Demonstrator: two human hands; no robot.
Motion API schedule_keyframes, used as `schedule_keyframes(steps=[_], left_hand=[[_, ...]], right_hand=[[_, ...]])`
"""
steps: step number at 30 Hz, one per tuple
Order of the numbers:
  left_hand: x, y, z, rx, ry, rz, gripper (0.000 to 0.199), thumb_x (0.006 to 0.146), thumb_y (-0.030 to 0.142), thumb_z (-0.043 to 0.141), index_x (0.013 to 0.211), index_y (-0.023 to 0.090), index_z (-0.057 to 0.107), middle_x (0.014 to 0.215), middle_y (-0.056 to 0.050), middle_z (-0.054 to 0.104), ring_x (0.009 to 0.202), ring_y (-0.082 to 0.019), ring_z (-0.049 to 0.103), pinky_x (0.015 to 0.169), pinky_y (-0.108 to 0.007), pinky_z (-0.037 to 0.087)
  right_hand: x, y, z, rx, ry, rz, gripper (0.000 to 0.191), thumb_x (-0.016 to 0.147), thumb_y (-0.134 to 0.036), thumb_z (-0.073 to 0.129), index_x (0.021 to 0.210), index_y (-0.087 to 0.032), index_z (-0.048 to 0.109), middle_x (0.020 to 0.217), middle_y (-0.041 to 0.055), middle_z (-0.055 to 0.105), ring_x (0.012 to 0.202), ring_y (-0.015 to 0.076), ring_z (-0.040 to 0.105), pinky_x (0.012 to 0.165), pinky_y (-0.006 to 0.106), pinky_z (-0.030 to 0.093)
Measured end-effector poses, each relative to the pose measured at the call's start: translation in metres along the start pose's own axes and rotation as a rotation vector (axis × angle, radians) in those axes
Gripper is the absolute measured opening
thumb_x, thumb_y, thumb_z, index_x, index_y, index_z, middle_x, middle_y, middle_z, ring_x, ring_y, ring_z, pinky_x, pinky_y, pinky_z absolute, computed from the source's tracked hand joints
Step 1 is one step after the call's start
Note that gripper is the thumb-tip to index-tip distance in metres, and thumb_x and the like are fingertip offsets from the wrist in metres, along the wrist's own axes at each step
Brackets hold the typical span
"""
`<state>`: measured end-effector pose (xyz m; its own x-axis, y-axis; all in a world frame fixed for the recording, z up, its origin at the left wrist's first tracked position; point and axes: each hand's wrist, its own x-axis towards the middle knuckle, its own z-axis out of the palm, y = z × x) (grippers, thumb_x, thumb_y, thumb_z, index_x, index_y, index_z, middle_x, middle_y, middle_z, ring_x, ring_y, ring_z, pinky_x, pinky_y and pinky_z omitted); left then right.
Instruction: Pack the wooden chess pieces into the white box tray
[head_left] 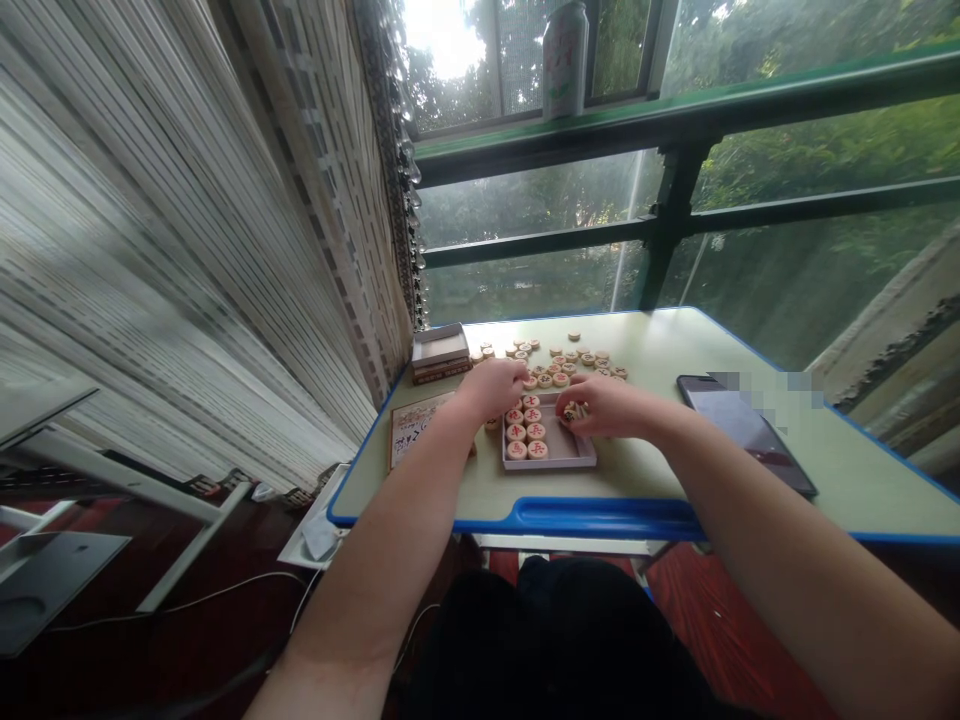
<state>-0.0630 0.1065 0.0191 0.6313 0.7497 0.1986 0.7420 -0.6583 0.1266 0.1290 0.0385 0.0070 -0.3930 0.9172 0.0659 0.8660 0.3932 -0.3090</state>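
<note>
A shallow white box [559, 463] sits near the front of the table, with red-marked Chinese chess pieces [537, 450] in two columns along its left side. Over the box's far left corner is my left hand [496, 386], its fingers bent together beside the pieces; whatever they pinch is hidden. My right hand [595, 404] is curled over the right side of the box, holding several chess pieces [576, 411] in its fingers. Beyond both hands, loose chess pieces [560, 379] are scattered on the table. One dark-marked piece [491, 423] lies just left of the box.
A patterned box lid [412, 428] lies on the table [637, 345] at the left. Behind it are stacked boxes [441, 347]. A phone or tablet [742, 432] lies at the right. A can [565, 60] stands on the window rail; a curtain [187, 200] hangs at the left.
</note>
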Motion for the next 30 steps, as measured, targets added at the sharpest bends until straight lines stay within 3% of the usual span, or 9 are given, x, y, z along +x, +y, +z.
schedule_keyframes(steps=[23,26,30], left_hand=[[-0.001,0.001,0.0,-0.029,-0.016,0.002,0.031,0.081,0.019,0.043,0.096,0.02,0.07,0.098,-0.004,0.07,0.088,-0.018,0.062,0.08,-0.027,0.05],[-0.001,0.0,0.0,-0.024,-0.032,-0.025,0.032,0.08,0.017,0.043,0.098,0.021,0.07,0.1,-0.004,0.07,0.09,-0.017,0.062,0.082,-0.027,0.049],[0.001,-0.006,0.003,0.001,-0.078,-0.09,0.039,0.074,0.007,0.047,0.103,0.023,0.068,0.107,-0.004,0.068,0.096,-0.018,0.061,0.084,-0.027,0.049]], right_hand=[[-0.001,-0.002,-0.004,0.06,-0.02,0.018,0.027,0.069,-0.03,0.061,0.093,-0.026,0.07,0.098,0.0051,0.059,0.083,0.0208,0.057,0.069,0.03,0.045],[0.001,-0.001,-0.004,0.072,0.032,0.031,0.026,0.072,-0.033,0.058,0.093,-0.025,0.07,0.098,0.0056,0.059,0.085,0.021,0.057,0.074,0.031,0.045],[0.006,0.015,-0.001,0.023,0.23,0.186,0.033,0.081,-0.035,0.048,0.104,-0.023,0.067,0.108,0.0095,0.059,0.101,0.0253,0.054,0.083,0.035,0.045]])
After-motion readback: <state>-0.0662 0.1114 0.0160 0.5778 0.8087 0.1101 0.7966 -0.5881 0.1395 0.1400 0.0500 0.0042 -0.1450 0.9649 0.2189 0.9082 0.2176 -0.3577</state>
